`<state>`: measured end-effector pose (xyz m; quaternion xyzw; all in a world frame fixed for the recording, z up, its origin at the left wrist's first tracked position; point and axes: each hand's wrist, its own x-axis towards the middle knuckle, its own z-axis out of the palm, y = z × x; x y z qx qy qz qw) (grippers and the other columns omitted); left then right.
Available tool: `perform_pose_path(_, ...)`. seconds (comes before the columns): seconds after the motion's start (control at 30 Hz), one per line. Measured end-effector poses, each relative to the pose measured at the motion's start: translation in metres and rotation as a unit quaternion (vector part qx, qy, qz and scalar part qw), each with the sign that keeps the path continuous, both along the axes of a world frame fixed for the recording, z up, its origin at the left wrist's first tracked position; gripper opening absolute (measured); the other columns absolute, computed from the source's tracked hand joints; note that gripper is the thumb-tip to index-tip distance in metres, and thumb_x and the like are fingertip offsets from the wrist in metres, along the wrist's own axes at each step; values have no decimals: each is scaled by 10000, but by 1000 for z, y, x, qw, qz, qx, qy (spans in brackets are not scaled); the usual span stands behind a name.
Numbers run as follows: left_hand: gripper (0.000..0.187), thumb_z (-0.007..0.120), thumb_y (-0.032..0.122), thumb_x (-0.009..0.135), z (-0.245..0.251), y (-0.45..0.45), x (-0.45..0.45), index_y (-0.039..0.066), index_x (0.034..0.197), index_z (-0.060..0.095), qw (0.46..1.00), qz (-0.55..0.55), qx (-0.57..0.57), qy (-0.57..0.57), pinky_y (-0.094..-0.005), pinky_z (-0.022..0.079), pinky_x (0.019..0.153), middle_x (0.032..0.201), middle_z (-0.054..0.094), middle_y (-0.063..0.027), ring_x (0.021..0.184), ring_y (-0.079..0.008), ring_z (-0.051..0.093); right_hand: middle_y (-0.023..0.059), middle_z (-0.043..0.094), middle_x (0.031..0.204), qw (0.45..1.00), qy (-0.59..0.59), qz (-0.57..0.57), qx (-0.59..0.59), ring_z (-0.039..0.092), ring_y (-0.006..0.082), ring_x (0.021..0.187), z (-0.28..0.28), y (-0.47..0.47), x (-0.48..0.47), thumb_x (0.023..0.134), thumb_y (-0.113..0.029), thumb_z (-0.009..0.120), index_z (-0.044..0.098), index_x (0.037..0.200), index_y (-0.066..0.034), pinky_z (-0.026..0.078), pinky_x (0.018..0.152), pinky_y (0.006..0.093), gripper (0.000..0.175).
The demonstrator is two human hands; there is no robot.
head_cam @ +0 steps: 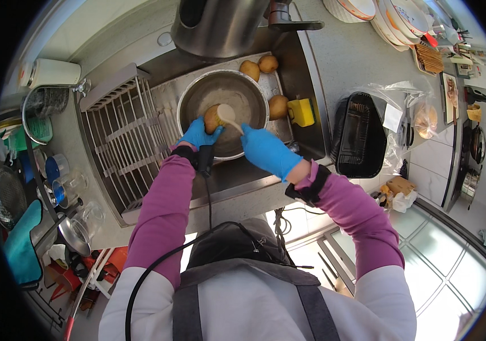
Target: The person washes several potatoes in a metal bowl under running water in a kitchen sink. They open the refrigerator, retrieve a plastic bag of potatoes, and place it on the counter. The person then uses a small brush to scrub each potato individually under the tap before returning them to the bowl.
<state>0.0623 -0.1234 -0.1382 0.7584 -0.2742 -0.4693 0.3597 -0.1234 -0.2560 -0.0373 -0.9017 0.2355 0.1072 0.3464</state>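
Note:
In a blue glove, my left hand (199, 135) grips a brown potato (213, 119) over the near left part of a metal bowl (243, 91). My right hand (268, 149), gloved too, holds a scrubbing brush (227, 113) by its pale handle. The round brush head lies against the potato, and its bristles are mostly hidden behind it. The bowl stands in a stainless steel sink (307, 140). Beyond and to the right of it lie a potato (250, 70), another potato (268, 64) and a larger potato (278, 107). A yellow-green sponge (302, 112) sits beside the larger one.
A metal dish rack (125, 134) spans the sink's left side. The dark faucet body (221, 30) overhangs the far edge. On the right counter are a black plastic tray (360, 135), a clear plastic bag (424, 108) and stacked bowls (405, 19). Glass jars (72, 187) stand left.

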Motion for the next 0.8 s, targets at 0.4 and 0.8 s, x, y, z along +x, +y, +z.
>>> perform_pose_path(0.4,468,584,235,887,-19,-12,-2,102,1299,407,772,317,13,551,-350,455,940,1251,491,-88,1175,-236,455,272,597,750,998,1,-51,46,601,415,693,2,0,3,854,-130,498,587,913,37,488,612,470,198)
perform_pose_path(0.8,609,659,438,803,17,-24,-1,194,1309,423,766,312,100,553,-578,398,917,1308,453,-105,1201,-286,422,265,607,782,999,29,-2,37,600,423,740,10,2,10,864,-148,495,586,946,41,495,643,457,225)
